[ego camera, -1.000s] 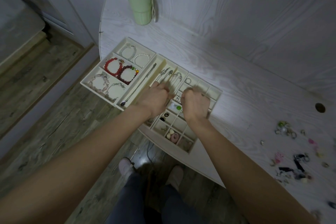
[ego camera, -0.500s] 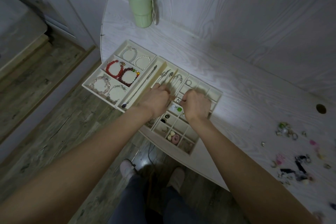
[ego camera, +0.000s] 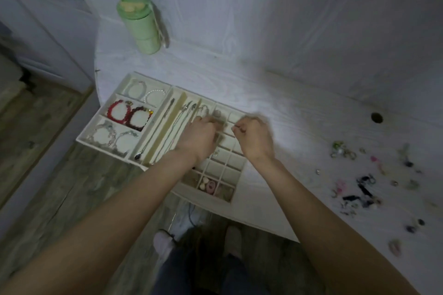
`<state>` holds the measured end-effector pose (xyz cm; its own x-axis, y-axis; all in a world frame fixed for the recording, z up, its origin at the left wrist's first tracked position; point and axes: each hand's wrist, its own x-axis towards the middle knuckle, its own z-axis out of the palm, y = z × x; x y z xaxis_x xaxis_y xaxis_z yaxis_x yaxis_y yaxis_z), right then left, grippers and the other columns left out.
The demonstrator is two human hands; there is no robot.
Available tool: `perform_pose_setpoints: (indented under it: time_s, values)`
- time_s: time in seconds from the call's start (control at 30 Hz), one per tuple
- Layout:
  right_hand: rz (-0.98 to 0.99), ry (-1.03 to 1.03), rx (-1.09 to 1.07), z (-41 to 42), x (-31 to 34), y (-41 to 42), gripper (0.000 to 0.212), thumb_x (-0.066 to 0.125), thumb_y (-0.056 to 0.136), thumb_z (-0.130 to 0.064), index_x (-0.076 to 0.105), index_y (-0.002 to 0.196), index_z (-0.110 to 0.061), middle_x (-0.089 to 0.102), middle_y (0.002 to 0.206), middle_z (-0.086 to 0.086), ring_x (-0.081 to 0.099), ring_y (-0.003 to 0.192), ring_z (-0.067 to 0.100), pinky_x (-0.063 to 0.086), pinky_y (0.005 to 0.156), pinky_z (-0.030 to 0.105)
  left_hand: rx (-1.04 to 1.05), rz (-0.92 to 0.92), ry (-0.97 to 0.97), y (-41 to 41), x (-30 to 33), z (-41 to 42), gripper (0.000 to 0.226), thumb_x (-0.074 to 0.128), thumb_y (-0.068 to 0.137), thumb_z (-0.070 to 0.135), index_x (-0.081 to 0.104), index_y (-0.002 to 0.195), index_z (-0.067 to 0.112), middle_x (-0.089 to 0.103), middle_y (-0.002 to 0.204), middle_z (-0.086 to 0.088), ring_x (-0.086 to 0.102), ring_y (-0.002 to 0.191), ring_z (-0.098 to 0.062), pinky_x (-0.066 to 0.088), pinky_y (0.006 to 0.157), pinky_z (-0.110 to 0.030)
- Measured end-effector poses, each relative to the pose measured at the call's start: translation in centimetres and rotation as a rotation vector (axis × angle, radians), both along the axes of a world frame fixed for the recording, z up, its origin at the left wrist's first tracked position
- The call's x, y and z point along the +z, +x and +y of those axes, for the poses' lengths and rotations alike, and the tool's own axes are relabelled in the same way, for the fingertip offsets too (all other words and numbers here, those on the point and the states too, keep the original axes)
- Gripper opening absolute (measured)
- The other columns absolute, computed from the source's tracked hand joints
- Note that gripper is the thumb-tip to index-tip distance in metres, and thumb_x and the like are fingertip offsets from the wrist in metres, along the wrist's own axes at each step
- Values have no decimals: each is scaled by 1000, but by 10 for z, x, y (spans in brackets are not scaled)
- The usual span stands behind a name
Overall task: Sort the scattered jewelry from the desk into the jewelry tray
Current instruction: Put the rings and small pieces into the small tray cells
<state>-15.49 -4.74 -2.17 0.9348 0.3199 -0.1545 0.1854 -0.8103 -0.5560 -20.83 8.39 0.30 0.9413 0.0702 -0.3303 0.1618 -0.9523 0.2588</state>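
The cream jewelry tray (ego camera: 124, 82) lies at the desk's left end. Its left part holds red bead bracelets (ego camera: 130, 115) and pale ones; long slots hold chains; small square cells hold a pink ring (ego camera: 211, 186). My left hand (ego camera: 200, 137) is over the middle cells, fingers curled down into the tray. My right hand (ego camera: 255, 136) hovers beside it over the cells, fingers curled tight with thumb against forefinger; any small piece pinched there is too blurred to see. Scattered jewelry (ego camera: 359, 182) lies on the desk at the right.
A green lidded tumbler (ego camera: 140, 24) stands at the back left against the wall. A round cable hole (ego camera: 376, 117) is in the desk at the right. The desk's curved front edge runs just below the tray, with floor and my feet beneath.
The view has shifted and blurred. Both hands stay over the tray's small cells; my right hand has drawn slightly right, away from the left.
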Motion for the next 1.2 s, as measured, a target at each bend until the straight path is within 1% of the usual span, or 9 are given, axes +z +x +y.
perform_pose_setpoints:
  time_s: [0.17, 0.27, 0.37, 0.5, 0.67, 0.77, 0.9, 1.0, 1.2]
  values:
    - [46, -3, -57, -84, 4, 6, 21, 53, 94, -14, 70, 105, -11, 66, 107, 8, 62, 93, 19, 45, 81, 21, 25, -64, -56, 29, 9, -65, 38, 47, 89, 12, 47, 127, 14, 61, 117, -14, 58, 108, -33, 46, 82, -38]
    - [71, 18, -168, -139, 7, 6, 25, 51, 94, -11, 66, 114, -8, 63, 120, 10, 60, 105, 21, 41, 91, 20, -17, -52, -91, 44, 10, -115, 30, 44, 93, 19, 52, 122, 13, 62, 117, -12, 57, 109, -31, 45, 85, -36]
    - [103, 11, -269, -192, 7, 11, 33, 46, 96, -11, 57, 128, -10, 54, 135, 8, 53, 118, 20, 30, 89, 2, -111, -35, -150, 63, 3, -162, 30, 43, 95, 18, 56, 121, 14, 60, 122, -12, 55, 112, -30, 46, 91, -36]
    - [112, -23, -325, -247, 2, 26, 37, 42, 95, -3, 53, 131, -6, 53, 134, 15, 51, 121, 27, 36, 96, 24, -293, 4, -246, 86, -13, -215, 38, 41, 96, 13, 52, 133, 16, 48, 138, -11, 45, 125, -28, 39, 102, -35]
    - [122, -19, -215, -281, -23, 42, 46, 39, 95, 3, 44, 139, -7, 41, 146, 11, 37, 135, 24, 25, 107, 24, -402, 34, -105, 98, -35, -260, 49, 41, 96, 15, 38, 143, 26, 27, 151, -5, 26, 135, -29, 31, 105, -41]
    - [120, -40, -95, -279, -35, 49, 45, 38, 92, 7, 51, 134, -2, 43, 144, 11, 42, 131, 26, 30, 105, 27, -335, -21, -75, 101, -49, -268, 45, 42, 95, 14, 44, 139, 22, 33, 146, -5, 31, 130, -28, 34, 102, -41]
    - [38, -53, -118, -277, -48, 50, 27, 46, 86, 7, 68, 102, 7, 61, 113, 20, 56, 104, 35, 37, 80, 30, -281, -89, -124, 109, -62, -268, 36, 44, 94, 11, 58, 127, 17, 44, 133, -7, 40, 121, -28, 40, 96, -38]
    - [-22, -49, -125, -280, -51, 46, 28, 50, 88, 4, 63, 112, 5, 54, 121, 18, 49, 112, 31, 37, 91, 30, -210, -113, -192, 117, -65, -269, 29, 46, 93, 5, 63, 116, 7, 49, 121, -14, 47, 111, -30, 42, 92, -38]
    - [-16, -2, -188, -277, -48, 54, 24, 51, 89, 2, 62, 110, 2, 52, 114, 16, 52, 103, 28, 46, 87, 35, -2, -68, -327, 135, -63, -271, 16, 55, 85, 1, 66, 95, 6, 58, 108, -15, 56, 100, -28, 43, 79, -28]
